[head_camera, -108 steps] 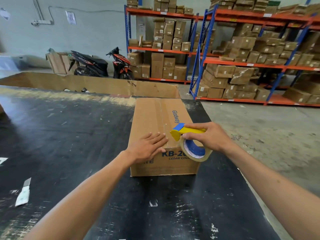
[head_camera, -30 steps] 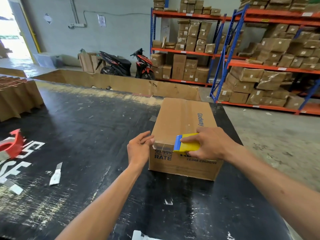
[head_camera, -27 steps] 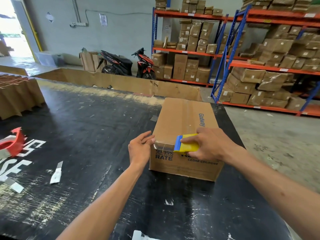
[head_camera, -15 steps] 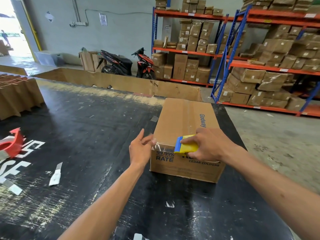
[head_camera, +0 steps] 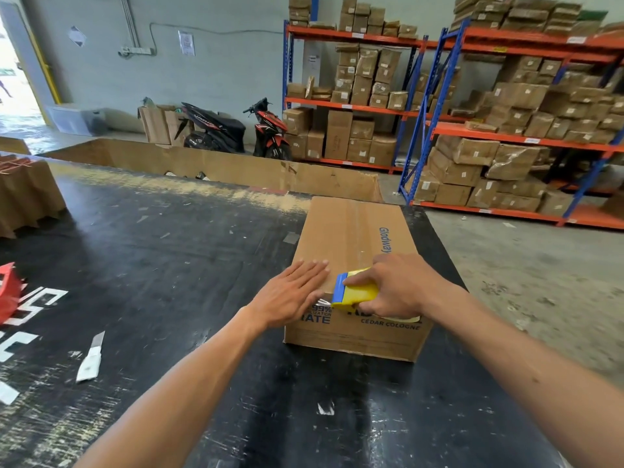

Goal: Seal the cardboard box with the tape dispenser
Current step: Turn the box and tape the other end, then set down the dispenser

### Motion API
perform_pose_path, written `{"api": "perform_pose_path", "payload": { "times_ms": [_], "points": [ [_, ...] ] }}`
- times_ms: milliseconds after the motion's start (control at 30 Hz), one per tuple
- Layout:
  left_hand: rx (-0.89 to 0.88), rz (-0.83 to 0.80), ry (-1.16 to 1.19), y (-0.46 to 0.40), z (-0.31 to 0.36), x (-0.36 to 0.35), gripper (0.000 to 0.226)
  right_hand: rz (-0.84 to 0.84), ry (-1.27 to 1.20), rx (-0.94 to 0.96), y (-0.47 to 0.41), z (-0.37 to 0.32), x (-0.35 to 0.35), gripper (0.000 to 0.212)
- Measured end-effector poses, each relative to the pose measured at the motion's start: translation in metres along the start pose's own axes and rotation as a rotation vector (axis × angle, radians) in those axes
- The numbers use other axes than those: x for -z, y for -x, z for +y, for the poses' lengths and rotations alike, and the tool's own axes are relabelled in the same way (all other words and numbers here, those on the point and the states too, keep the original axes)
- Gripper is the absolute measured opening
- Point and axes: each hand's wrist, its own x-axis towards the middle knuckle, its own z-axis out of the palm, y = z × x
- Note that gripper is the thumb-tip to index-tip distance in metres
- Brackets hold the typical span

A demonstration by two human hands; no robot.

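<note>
Forearms reached in from the near edge over a scuffed black tabletop point(head_camera: 175, 251). The left hand point(head_camera: 287, 298) lay flat with straight fingers on the near left corner of the box point(head_camera: 341, 238), palm down over the top edge. The right hand point(head_camera: 401, 285) gripped the dispenser point(head_camera: 354, 292), a yellow body with a blue front strip, fingers curled over it and thumb along its near side; the dispenser sat on the near top edge of the box, just beside the left hand's fingertips. A bit of clear tape point(head_camera: 320, 303) showed crumpled over that edge between the hands. The box stood closed near the right side of the tabletop, long side running away, with a taped seam down its top. To the left lay a knife point(head_camera: 91, 358), well apart from the box, and a red object point(head_camera: 8, 292) at the frame edge. Beyond stood a low cardboard wall point(head_camera: 236, 167), two scooters point(head_camera: 216, 130), and racks point(head_camera: 435, 96) stacked with cartons.
</note>
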Motion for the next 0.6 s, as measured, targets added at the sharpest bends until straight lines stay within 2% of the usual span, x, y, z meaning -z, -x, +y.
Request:
{"api": "perform_pose_path", "payload": {
  "times_ms": [267, 467, 600],
  "points": [
    [0.047, -0.063, -0.001, -0.002, 0.001, 0.004, 0.072, -0.012, 0.02, 0.025, -0.004, 0.001, -0.001, 0.055],
    [0.047, -0.078, -0.064, -0.002, 0.0, 0.005, 0.072, 0.08, 0.038, 0.047, 0.015, 0.014, -0.006, 0.055],
    [0.036, -0.08, -0.122, -0.002, 0.0, 0.007, 0.067, 0.08, 0.055, 0.09, 0.035, 0.042, -0.009, 0.057]
  ]
}}
